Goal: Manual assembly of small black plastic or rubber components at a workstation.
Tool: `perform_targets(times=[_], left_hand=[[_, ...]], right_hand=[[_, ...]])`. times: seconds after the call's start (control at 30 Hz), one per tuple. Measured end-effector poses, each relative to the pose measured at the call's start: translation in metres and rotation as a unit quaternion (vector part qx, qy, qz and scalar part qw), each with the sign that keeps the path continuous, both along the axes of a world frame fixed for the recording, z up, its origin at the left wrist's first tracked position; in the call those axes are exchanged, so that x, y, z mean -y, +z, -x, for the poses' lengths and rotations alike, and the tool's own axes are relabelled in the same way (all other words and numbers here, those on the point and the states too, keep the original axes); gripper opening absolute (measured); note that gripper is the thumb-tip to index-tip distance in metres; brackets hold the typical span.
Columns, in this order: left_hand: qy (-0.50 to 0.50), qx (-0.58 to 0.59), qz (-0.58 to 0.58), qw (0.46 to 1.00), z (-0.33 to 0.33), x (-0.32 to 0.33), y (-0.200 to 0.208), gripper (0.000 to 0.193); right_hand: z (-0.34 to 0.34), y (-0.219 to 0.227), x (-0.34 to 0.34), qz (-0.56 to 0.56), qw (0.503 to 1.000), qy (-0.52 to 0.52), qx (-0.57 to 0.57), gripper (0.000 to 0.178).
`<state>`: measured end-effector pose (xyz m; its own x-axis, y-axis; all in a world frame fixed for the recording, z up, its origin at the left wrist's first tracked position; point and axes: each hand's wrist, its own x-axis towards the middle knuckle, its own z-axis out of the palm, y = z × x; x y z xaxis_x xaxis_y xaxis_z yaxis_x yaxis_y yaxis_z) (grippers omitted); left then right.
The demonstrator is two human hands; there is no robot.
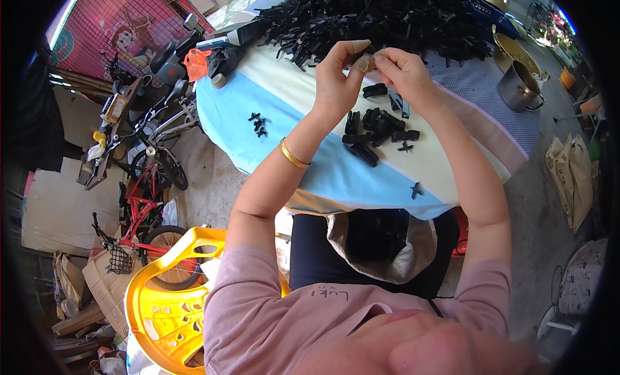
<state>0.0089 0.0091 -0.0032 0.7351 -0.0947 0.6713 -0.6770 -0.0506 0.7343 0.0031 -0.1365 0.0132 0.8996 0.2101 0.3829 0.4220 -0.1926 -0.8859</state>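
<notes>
A small black plastic part [363, 63] is pinched between the left hand [339, 78] and right hand [403, 71], upper centre of frame, above the clothed table [303, 126].

Black plastic parts [378, 126]; blue-cream striped tablecloth [303, 162]; gold bangle [292, 156]; yellow chair [161, 297]; red bicycle [139, 213].

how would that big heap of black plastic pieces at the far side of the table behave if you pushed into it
The heap of black plastic pieces would probably shift as a tangle, since the thin strips interlock. Each piece looks stiff and light, like the loose ones lying flat below the hands. Strays such as the small cluster would likely slide on the smooth table cover rather than roll.
</notes>
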Motion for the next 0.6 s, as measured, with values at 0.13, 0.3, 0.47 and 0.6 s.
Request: perform_targets(times=[0.13, 0.3, 0.47, 0.6], left_hand=[[-0.138, -0.142, 0.169, 0.966, -0.003, 0.002, 0.010, 0.027], [-0.277, -0.314, 0.321, 0.849, -0.016, -0.019, 0.006, 0.026], [-0.285, -0.288, 0.214, 0.889, -0.002, -0.004, 0.008, 0.035], [-0.268, -0.251, 0.093, 0.925, 0.006, 0.001, 0.010, 0.036]], right_hand=[[-0.013, -0.013, 0.005, -0.038, 0.984, -0.017, 0.172, 0.015], [0.000, 0.001, 0.007, 0.027, 0.979, -0.009, 0.201, 0.016], [0.001, 0.001, 0.004, 0.014, 0.957, -0.044, 0.286, 0.014], [-0.005, -0.002, 0.006, 0.006, 0.962, -0.092, 0.255, 0.013]])
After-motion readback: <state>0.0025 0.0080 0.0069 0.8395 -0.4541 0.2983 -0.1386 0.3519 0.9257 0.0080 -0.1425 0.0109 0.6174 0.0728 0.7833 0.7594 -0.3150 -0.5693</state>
